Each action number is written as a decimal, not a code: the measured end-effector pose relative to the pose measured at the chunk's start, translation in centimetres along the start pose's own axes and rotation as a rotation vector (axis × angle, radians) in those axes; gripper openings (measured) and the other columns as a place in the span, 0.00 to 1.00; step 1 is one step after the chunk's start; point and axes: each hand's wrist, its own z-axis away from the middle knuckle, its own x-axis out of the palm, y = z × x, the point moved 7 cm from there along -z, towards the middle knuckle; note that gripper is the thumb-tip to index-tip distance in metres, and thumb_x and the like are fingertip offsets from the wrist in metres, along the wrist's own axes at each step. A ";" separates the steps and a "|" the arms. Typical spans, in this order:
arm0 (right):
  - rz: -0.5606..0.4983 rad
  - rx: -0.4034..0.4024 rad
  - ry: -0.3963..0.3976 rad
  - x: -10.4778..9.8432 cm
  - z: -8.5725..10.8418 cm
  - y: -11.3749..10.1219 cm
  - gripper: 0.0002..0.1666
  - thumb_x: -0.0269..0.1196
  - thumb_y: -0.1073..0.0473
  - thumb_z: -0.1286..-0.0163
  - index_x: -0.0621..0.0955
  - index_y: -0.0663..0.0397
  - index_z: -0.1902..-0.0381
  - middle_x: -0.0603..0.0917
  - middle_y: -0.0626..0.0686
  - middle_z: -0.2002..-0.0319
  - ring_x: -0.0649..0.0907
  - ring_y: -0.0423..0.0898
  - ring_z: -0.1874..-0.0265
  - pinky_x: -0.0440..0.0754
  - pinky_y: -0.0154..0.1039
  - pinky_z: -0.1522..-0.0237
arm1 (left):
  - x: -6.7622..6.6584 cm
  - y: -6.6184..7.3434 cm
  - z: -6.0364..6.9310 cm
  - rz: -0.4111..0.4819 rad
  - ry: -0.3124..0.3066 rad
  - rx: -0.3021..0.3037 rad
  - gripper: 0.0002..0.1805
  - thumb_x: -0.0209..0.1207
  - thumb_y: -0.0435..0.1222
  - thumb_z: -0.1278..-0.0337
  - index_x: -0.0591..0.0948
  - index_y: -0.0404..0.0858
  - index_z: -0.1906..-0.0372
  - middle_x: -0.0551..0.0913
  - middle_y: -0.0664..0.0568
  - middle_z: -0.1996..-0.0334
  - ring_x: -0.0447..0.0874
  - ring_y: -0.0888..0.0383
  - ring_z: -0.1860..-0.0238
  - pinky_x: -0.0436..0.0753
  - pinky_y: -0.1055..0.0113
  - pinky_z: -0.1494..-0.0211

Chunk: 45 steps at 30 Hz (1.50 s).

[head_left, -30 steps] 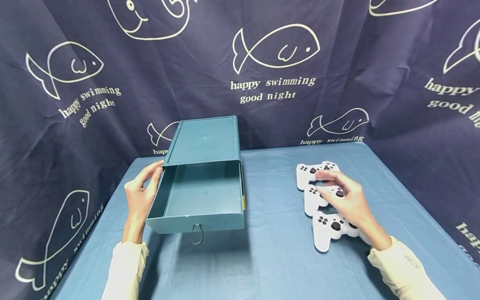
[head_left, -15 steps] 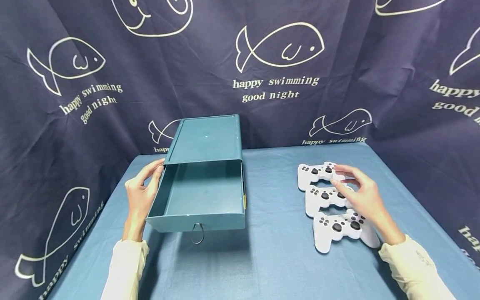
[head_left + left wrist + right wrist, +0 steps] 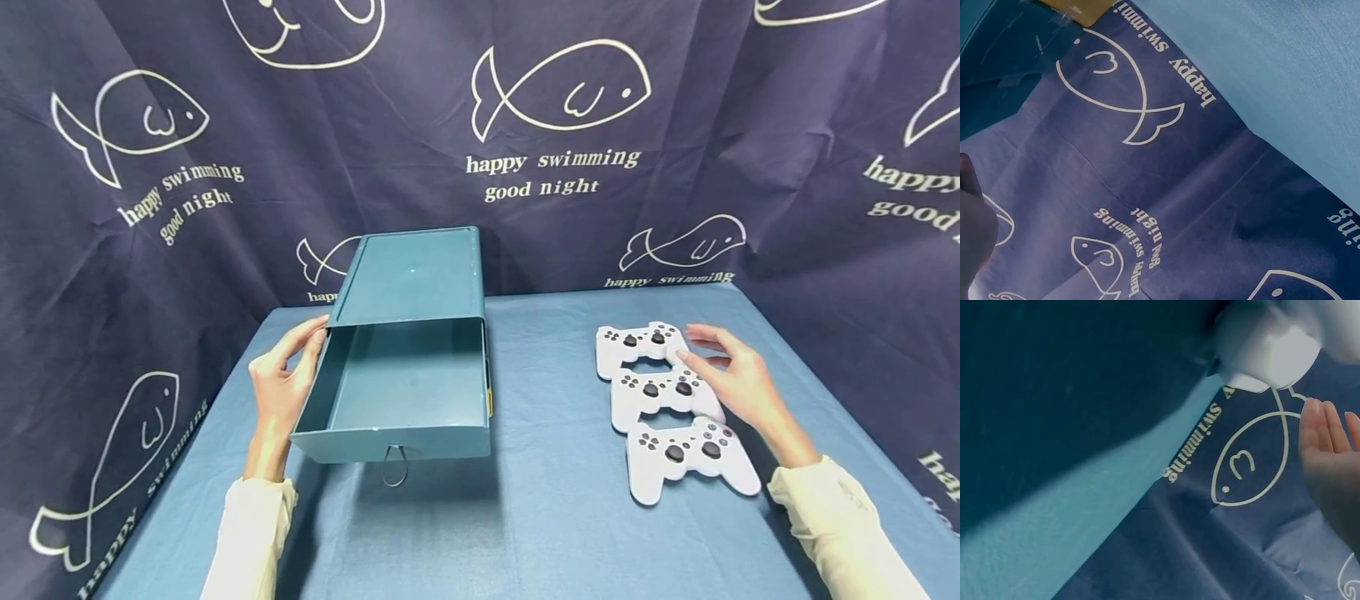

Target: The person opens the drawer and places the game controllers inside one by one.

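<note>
A teal drawer box [image 3: 412,279] stands left of centre in the head view, its drawer [image 3: 442,443] pulled out toward me with a bare floor. My left hand [image 3: 281,383] pinches the box's left front edge between thumb and fingers. To the right lie three white game controllers in a column: a back one [image 3: 609,358], a middle one [image 3: 626,410] and a front one [image 3: 647,471]. Beside the right ends of the back and middle ones is my right hand [image 3: 733,379], fingers loosely extended and holding nothing. A white controller [image 3: 1266,350] shows blurred in the right wrist view.
A wire loop handle [image 3: 397,475] hangs from the drawer front, and a yellow piece [image 3: 490,402] sits on the box's right side. Blue cloth [image 3: 558,467] covers the table. Dark fish-print curtains [image 3: 555,233] enclose the back and sides.
My right hand has moved right, off the controllers it was over, uncovering them. The controllers stay in place. My left hand keeps its hold on the drawer box.
</note>
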 end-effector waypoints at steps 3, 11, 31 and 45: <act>0.031 0.025 -0.009 0.0 -0.3 0.7 0.26 0.68 0.61 0.27 0.78 0.66 0.36 0.85 0.48 0.47 0.77 0.23 0.50 0.75 0.22 0.52 | -0.1 0.2 -0.1 0.003 -0.002 0.003 0.13 0.64 0.14 0.46 0.87 0.22 0.55 0.88 0.31 0.63 0.82 0.81 0.55 0.76 0.81 0.51; 0.091 0.080 -0.070 0.2 -1.2 2.0 0.29 0.67 0.57 0.25 0.76 0.69 0.34 0.81 0.71 0.42 0.80 0.41 0.47 0.71 0.18 0.53 | -0.2 0.3 -0.1 0.003 -0.012 -0.017 0.08 0.65 0.25 0.34 0.87 0.23 0.54 0.88 0.32 0.61 0.87 0.73 0.56 0.76 0.81 0.51; 0.157 0.135 -0.230 1.1 -3.0 5.0 0.34 0.65 0.58 0.25 0.70 0.74 0.31 0.79 0.77 0.44 0.82 0.73 0.48 0.71 0.20 0.60 | -0.3 -0.5 0.0 0.007 -0.007 -0.014 0.08 0.65 0.22 0.37 0.88 0.24 0.54 0.88 0.33 0.63 0.86 0.75 0.57 0.77 0.80 0.51; 0.157 0.191 -0.369 2.1 -3.4 6.4 0.38 0.65 0.55 0.24 0.65 0.76 0.29 0.76 0.81 0.42 0.79 0.76 0.45 0.85 0.48 0.55 | 0.0 -0.3 0.0 0.011 -0.009 0.012 0.11 0.64 0.17 0.42 0.87 0.22 0.55 0.88 0.32 0.62 0.83 0.79 0.57 0.75 0.82 0.56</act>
